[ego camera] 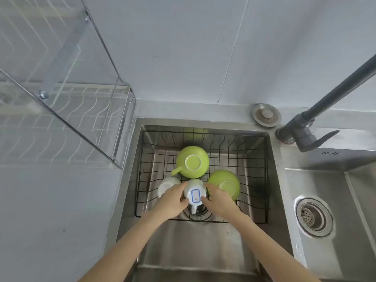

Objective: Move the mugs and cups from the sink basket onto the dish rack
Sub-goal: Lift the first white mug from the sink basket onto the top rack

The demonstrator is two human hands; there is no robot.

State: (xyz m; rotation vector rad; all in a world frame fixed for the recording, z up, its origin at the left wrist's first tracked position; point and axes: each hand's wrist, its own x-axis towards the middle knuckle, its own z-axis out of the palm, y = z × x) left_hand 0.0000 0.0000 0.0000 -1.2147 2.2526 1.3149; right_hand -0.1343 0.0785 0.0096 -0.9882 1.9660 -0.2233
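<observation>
White mug [195,192] with a blue-bordered label on its upturned base: inverted in the black wire sink basket [254,165], near the basket's front edge, handle pointing toward the person. Left hand [173,197] cupped against the mug's left side, fingers curled round it, thumb near the base. Right hand [218,199] pressed to the mug's right side in the same way. Both hands closed on the mug from opposite sides; both forearms reach in from the lower frame edge, converging over the sink [203,245].

A second white cup [165,185] sits just beside the mug to the left, partly hidden under the left hand. Green mug [192,162], upside down, stands behind, handle to the left. Second green mug [224,183], also inverted, sits to the right, partly behind the right hand.

Dish rack [67,110] stands on the counter [53,210] left of the sink, its wire shelves showing no dishes. Dark faucet [307,123] rises at right rear; second sink basin with drain [314,216] at right.
</observation>
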